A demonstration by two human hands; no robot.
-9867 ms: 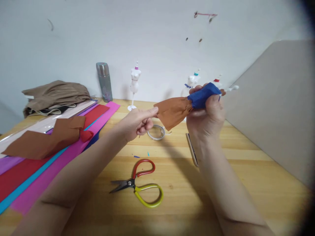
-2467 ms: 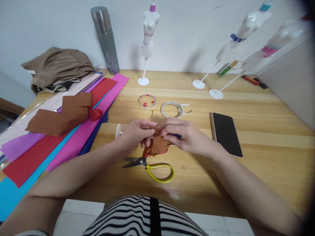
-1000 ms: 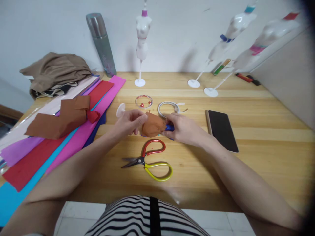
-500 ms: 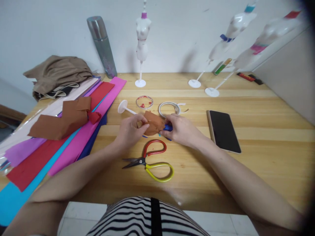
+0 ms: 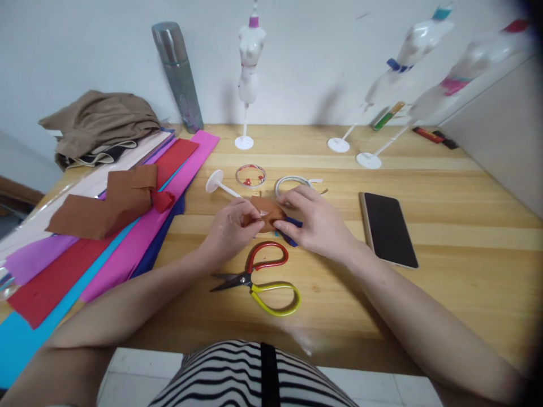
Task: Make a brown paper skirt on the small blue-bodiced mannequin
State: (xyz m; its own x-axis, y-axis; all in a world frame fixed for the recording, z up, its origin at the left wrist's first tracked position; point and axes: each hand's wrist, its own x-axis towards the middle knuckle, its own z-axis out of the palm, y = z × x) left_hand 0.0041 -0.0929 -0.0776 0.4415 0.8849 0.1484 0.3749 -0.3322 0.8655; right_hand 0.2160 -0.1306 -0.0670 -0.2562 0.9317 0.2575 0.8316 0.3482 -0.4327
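Note:
My left hand [image 5: 233, 226] is closed, its thumb and fingertips pinching the left edge of a small brown piece of crepe paper or cloth [image 5: 268, 225]. A little white shows through at that piece's middle. My right hand [image 5: 316, 223] arches over the piece's right side, thumb and fingers apart. Beneath it a dark blue scrap [image 5: 292, 236] shows. A white stand with a round base [image 5: 214, 180] lies on its side, its rod running towards my left hand; its far end is hidden. Scissors [image 5: 244, 278] with a red and a yellow handle lie open just in front.
Behind my hands lie a tape roll [image 5: 292, 180] and a clear ring with red bits [image 5: 250, 176]. A phone [image 5: 389, 229] lies right. Small mannequins [image 5: 250, 62] and a flask [image 5: 178, 76] stand at the back. Coloured sheets [image 5: 127, 249] and brown cloth [image 5: 99, 124] cover the left.
My right hand has loosened from the blue scrap and its fingers have spread over the brown piece. The left still pinches the brown edge. The whole view has shifted slightly.

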